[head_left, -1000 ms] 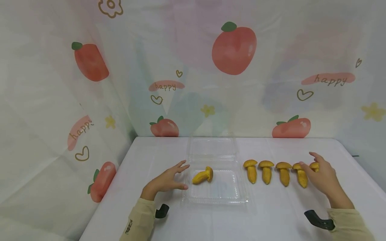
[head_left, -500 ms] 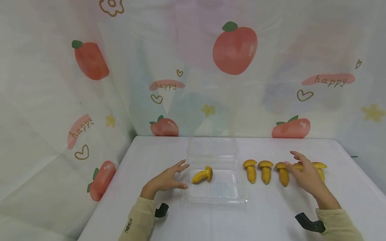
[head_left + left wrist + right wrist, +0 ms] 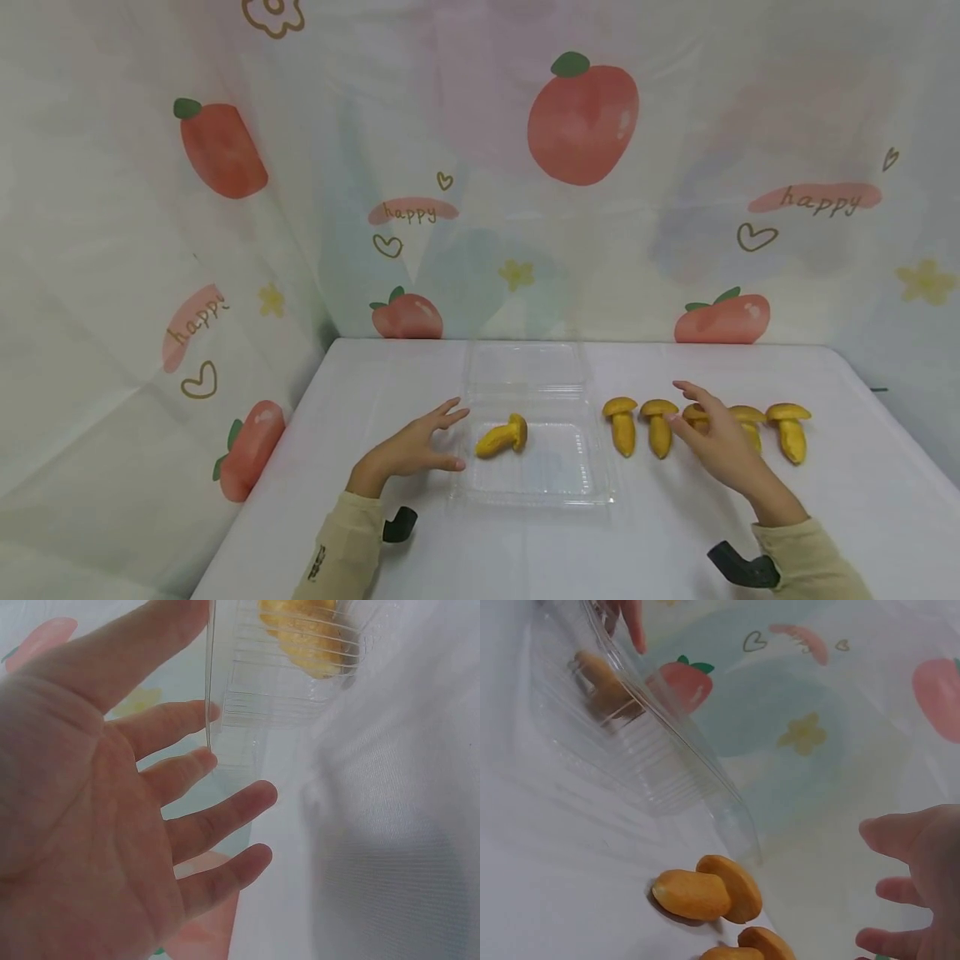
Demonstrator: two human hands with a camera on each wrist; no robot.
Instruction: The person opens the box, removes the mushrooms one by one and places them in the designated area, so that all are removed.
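Observation:
A clear plastic clamshell box (image 3: 558, 479) lies with its lid folded back, and one yellow toy-like mushroom (image 3: 502, 437) rests on its side in the left part. My left hand (image 3: 408, 448) is at the box's left edge, fingers spread; in the left wrist view its thumb and two fingertips meet the rim (image 3: 211, 690). To the box's right, several similar mushrooms (image 3: 622, 429) lie in a row, caps away from me. Over that row hovers my right hand (image 3: 727, 454), holding nothing, partly hiding two of them. The right wrist view shows its fingers apart from the nearest mushroom (image 3: 694, 894).
A white cloth covers the table (image 3: 645, 542). Behind and to the left hangs a backdrop (image 3: 630, 250) printed with fruit, hearts and flowers. Dark curved pieces (image 3: 742, 567) stick out by both cuffs.
Leftward along the mushroom row my right hand has travelled, uncovering the rightmost ones. My left hand, the box and the mushroom in it have stayed put.

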